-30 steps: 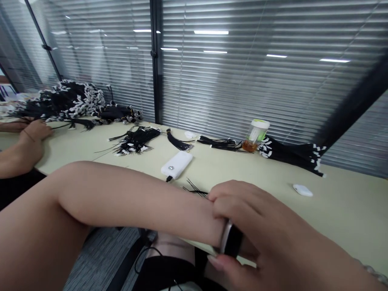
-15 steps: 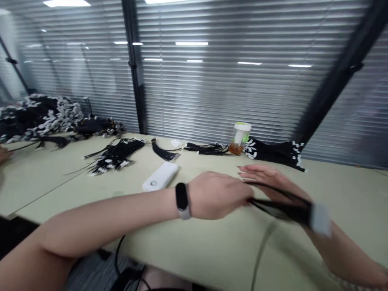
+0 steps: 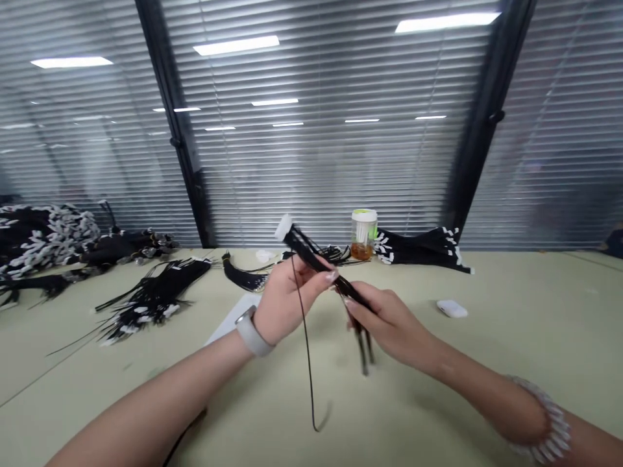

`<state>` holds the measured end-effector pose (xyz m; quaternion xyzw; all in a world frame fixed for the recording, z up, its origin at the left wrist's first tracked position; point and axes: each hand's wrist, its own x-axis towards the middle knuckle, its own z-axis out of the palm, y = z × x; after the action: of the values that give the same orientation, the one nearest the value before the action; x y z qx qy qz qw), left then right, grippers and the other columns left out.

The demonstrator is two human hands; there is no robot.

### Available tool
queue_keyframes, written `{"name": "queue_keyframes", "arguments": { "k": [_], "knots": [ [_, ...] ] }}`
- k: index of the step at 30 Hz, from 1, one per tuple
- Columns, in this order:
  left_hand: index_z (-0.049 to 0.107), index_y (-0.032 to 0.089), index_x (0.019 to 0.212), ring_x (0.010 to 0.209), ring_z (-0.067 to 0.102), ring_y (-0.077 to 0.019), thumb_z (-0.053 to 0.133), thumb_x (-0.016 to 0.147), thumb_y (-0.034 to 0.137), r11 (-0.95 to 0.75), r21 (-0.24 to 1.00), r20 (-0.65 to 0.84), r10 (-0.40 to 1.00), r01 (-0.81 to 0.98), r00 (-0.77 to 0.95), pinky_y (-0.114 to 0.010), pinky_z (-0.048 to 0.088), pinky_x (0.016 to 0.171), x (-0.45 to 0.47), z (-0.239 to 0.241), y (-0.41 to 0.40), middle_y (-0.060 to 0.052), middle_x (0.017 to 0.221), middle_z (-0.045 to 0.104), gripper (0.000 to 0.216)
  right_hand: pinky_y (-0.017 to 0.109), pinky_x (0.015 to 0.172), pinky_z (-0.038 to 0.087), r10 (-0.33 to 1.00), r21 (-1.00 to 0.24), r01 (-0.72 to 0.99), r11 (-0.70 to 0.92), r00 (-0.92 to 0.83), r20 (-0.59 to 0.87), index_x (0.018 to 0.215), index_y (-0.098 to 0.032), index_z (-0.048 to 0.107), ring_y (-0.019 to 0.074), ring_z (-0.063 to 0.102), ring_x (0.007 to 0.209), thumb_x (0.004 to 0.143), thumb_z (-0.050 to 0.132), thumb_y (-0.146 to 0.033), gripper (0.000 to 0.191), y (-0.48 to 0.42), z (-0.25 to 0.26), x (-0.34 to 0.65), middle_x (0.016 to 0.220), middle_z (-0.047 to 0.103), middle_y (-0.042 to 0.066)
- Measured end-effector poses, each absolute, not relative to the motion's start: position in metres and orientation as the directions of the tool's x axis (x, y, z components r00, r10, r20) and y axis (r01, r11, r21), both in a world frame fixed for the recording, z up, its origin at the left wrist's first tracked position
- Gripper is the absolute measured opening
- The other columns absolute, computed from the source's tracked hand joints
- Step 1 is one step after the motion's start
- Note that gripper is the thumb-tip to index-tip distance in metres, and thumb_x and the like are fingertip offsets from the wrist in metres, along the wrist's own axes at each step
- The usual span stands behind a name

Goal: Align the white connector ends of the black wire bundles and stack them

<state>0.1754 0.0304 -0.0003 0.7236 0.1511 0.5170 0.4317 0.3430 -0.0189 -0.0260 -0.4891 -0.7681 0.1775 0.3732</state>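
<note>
A bundle of black wires (image 3: 307, 246) with a white connector (image 3: 283, 227) at its upper-left end is held slantwise above the table. My left hand (image 3: 289, 295) pinches it below the connector, thumb along the wires. Lower down, my right hand (image 3: 384, 319) is closed round the same bundle, and the wires' loose ends hang beneath its fingers. One thin wire (image 3: 307, 350) strays from the bundle and droops to the tabletop in a long curve.
On the left lie black wire bundles (image 3: 165, 285) and a large heap with white connectors (image 3: 63, 233). At the back stand a white-lidded jar (image 3: 364, 235) and tied black bundles (image 3: 418, 248). A small white case (image 3: 451, 308) lies right; a white object (image 3: 233, 318) is partly behind my left wrist.
The connector end has swung from the right side to the upper left. My left hand has turned over and moved left; my right hand has closed on the wires. The view has shifted right.
</note>
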Motion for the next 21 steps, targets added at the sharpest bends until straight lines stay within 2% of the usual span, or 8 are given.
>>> {"name": "queue_keyframes", "arguments": {
  "k": [2, 4, 8, 10, 12, 15, 18, 21],
  "knots": [
    [0.060, 0.014, 0.082, 0.073, 0.061, -0.0145, 0.065, 0.070, 0.022, -0.553, 0.826, 0.525, 0.689, -0.106, 0.500, -0.028, 0.050, 0.072, 0.159, -0.002, 0.040, -0.003, 0.076, 0.064, 0.015, 0.021, 0.051, 0.037, 0.890, -0.597, 0.675, 0.433, -0.217, 0.401, 0.089, -0.021, 0.051, 0.0095, 0.049, 0.053, 0.090, 0.033, -0.029, 0.020, -0.021, -0.026, 0.351, 0.059, 0.052, -0.005],
    [0.060, 0.015, 0.087, 0.073, 0.063, -0.0167, 0.067, 0.067, 0.021, -0.416, 0.909, 0.365, 0.757, -0.032, 0.542, -0.031, 0.051, 0.071, 0.142, -0.009, 0.049, -0.004, 0.078, 0.065, 0.022, 0.021, 0.049, 0.035, 0.891, -0.541, 0.733, 0.413, -0.202, 0.406, 0.094, -0.023, 0.051, 0.0092, 0.048, 0.052, 0.089, 0.035, -0.027, 0.018, -0.026, -0.030, 0.360, 0.060, 0.052, -0.005],
    [0.056, 0.017, 0.100, 0.073, 0.065, -0.0209, 0.053, 0.077, 0.034, 0.060, 0.986, 0.057, 0.753, -0.154, 0.656, -0.032, 0.053, 0.061, 0.119, -0.029, 0.058, -0.005, 0.081, 0.063, 0.030, 0.024, 0.053, 0.037, 0.918, -0.412, 0.853, 0.322, -0.174, 0.357, 0.098, -0.024, 0.052, 0.0116, 0.053, 0.058, 0.088, 0.035, -0.025, 0.020, -0.033, -0.046, 0.373, 0.068, 0.059, -0.003],
    [0.056, 0.016, 0.102, 0.074, 0.065, -0.0223, 0.049, 0.078, 0.045, 0.163, 0.979, -0.033, 0.723, -0.123, 0.690, -0.031, 0.053, 0.058, 0.116, -0.037, 0.057, -0.007, 0.082, 0.061, 0.038, 0.025, 0.057, 0.040, 0.932, -0.351, 0.898, 0.266, -0.146, 0.332, 0.101, -0.026, 0.053, 0.0140, 0.058, 0.067, 0.087, 0.036, -0.025, 0.022, -0.034, -0.055, 0.377, 0.078, 0.063, -0.002],
    [0.057, 0.016, 0.099, 0.074, 0.065, -0.0195, 0.054, 0.076, 0.046, 0.144, 0.989, -0.094, 0.750, -0.023, 0.655, -0.027, 0.053, 0.058, 0.118, -0.044, 0.055, -0.006, 0.085, 0.060, 0.038, 0.027, 0.061, 0.043, 0.937, -0.269, 0.935, 0.233, -0.141, 0.320, 0.106, -0.026, 0.052, 0.0166, 0.060, 0.073, 0.085, 0.038, -0.024, 0.026, -0.035, -0.063, 0.382, 0.087, 0.065, -0.001],
    [0.056, 0.015, 0.093, 0.069, 0.063, -0.0124, 0.064, 0.072, 0.034, 0.073, 0.990, -0.128, 0.818, 0.120, 0.561, -0.021, 0.051, 0.058, 0.122, -0.051, 0.052, -0.003, 0.082, 0.061, 0.029, 0.030, 0.061, 0.044, 0.917, -0.066, 0.970, 0.234, -0.197, 0.347, 0.112, -0.025, 0.051, 0.0199, 0.060, 0.076, 0.080, 0.041, -0.020, 0.034, -0.036, -0.073, 0.392, 0.093, 0.064, 0.002],
    [0.054, 0.014, 0.090, 0.067, 0.062, -0.0111, 0.062, 0.072, 0.033, 0.038, 0.983, -0.125, 0.856, 0.180, 0.501, -0.020, 0.050, 0.055, 0.124, -0.057, 0.054, -0.001, 0.076, 0.060, 0.027, 0.032, 0.059, 0.044, 0.888, 0.146, 0.963, 0.228, -0.268, 0.374, 0.105, -0.024, 0.056, 0.0218, 0.059, 0.075, 0.076, 0.041, -0.017, 0.032, -0.037, -0.080, 0.410, 0.088, 0.063, 0.004],
    [0.053, 0.014, 0.089, 0.063, 0.061, -0.0103, 0.063, 0.071, 0.029, 0.020, 0.974, -0.124, 0.877, 0.224, 0.464, -0.020, 0.048, 0.052, 0.126, -0.060, 0.055, 0.000, 0.071, 0.059, 0.025, 0.033, 0.059, 0.044, 0.873, 0.251, 0.944, 0.214, -0.300, 0.384, 0.097, -0.022, 0.060, 0.0222, 0.058, 0.076, 0.077, 0.043, -0.020, 0.026, -0.035, -0.083, 0.429, 0.086, 0.062, 0.005]
  ]
}}
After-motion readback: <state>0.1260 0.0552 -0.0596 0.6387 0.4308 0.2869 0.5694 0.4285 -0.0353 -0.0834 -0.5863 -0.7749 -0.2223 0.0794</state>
